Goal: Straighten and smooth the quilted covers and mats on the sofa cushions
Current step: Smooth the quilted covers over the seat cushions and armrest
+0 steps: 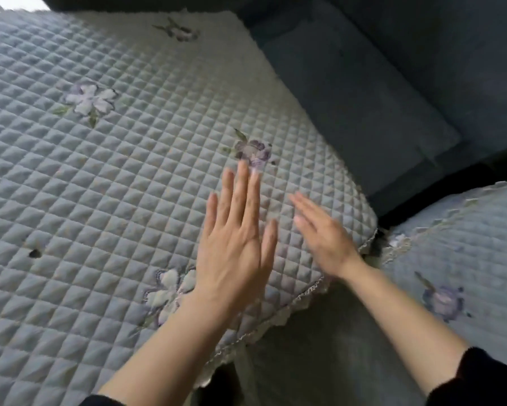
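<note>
Together: left hand (236,241), right hand (324,237), cover (114,177)

Motion blur on right grip (322,235); cannot tell whether it touches the cover (99,171). The left grip (237,238) and wrist hide part of a flower (167,291). The cover is cut off at left and bottom edges, second cover (480,244) at right edge. A dark spot (34,253) is too small to identify.
</note>
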The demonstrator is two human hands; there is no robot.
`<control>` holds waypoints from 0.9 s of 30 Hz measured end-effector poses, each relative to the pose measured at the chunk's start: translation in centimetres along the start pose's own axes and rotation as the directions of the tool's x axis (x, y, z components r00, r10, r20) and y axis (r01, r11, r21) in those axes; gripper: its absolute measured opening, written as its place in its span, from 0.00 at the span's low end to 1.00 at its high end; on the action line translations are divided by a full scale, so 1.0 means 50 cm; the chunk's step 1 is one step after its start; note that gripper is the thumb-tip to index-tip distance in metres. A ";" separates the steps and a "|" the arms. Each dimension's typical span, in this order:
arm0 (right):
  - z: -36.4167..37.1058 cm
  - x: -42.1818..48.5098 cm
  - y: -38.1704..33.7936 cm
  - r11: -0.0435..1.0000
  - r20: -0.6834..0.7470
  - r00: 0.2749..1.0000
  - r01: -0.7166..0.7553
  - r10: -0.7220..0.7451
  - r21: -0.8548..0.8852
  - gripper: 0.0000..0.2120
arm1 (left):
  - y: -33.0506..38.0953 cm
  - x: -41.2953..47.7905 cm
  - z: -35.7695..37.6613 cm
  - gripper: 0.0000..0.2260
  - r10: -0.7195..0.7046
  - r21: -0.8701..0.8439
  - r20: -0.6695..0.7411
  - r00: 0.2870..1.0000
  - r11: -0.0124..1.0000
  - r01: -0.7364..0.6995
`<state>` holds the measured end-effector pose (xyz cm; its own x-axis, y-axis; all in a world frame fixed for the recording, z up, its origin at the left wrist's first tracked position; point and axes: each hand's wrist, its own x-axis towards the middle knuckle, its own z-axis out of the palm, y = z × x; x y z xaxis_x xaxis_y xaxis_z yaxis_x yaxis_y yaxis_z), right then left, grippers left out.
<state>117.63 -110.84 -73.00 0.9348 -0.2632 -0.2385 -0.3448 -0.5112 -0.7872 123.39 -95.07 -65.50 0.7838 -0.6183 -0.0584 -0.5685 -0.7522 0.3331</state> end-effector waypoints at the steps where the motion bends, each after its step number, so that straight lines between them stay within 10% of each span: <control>1: -0.053 0.024 -0.007 0.989 -0.157 0.985 -0.046 0.068 0.140 0.24 | -0.011 -0.015 0.040 0.28 -0.021 0.086 0.143 0.989 0.996 0.009; 6: -0.164 0.080 -0.015 0.965 -0.767 0.625 0.083 0.144 0.248 0.24 | 0.009 0.000 0.077 0.29 -0.136 0.122 0.270 0.953 0.987 0.106; 9: -0.013 0.027 0.088 0.954 -0.313 0.948 -0.143 0.057 -0.262 0.33 | 0.067 0.072 0.029 0.29 -0.056 -0.086 -0.053 0.997 0.995 0.052; 12: 0.006 0.022 0.161 0.916 -0.029 0.985 -0.169 0.170 -0.365 0.36 | 0.095 0.135 0.019 0.28 0.037 -0.167 -0.266 0.963 0.982 -0.084; 14: -0.063 0.058 0.140 0.969 0.002 0.979 -0.202 0.205 -0.143 0.31 | 0.075 0.127 0.064 0.28 0.023 -0.108 -0.133 0.991 0.993 -0.037; 17: -0.202 0.135 0.080 0.956 -0.363 0.889 -0.222 0.280 0.193 0.22 | 0.029 0.078 0.157 0.29 0.043 0.136 0.220 0.974 0.988 -0.075; 21: -0.221 0.159 0.055 0.980 -0.816 0.551 -0.018 0.174 0.197 0.25 | 0.047 0.099 0.140 0.28 0.022 0.081 0.293 0.956 0.996 -0.048; 24: -0.046 0.086 0.141 0.926 -0.420 0.865 -0.356 0.274 -0.127 0.34 | 0.076 0.137 0.057 0.27 0.084 -0.025 0.078 0.993 0.996 -0.082; 27: -0.021 0.077 0.197 0.834 -0.178 0.859 -0.510 0.481 -0.211 0.31 | 0.054 0.131 -0.001 0.27 0.063 -0.124 -0.156 0.986 0.989 -0.083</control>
<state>117.74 -117.73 -81.06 0.6218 -0.6174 -0.4819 -0.7825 -0.4644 -0.4147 127.02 -101.14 -64.94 0.7758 -0.6213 0.1098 -0.5960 -0.6645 0.4508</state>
